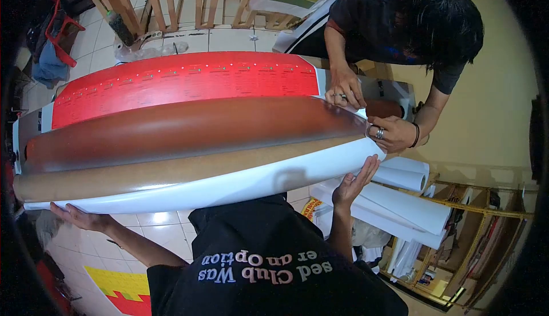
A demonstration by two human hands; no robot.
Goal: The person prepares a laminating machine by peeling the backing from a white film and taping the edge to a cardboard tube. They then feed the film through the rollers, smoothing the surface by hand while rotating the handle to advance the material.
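A wide white sheet (229,187) curves along the near side of a long roll, next to a tan band (171,170) and a glossy brown surface (189,124). My left hand (80,218) lies against the lower left edge of the white sheet, fingers stretched out and partly hidden at the edge. Flat against the sheet's right end rests my right hand (355,186), its fingers extended. Another person's two hands (369,113) pinch at the right end of the brown surface. Beyond it lies a red printed sheet (189,76).
The other person (400,24) leans in from the upper right. White rolls (394,202) lie at the right beside a rack (486,219). A wooden railing (166,2) runs along the back. A red and yellow sheet (123,287) is on the floor at lower left.
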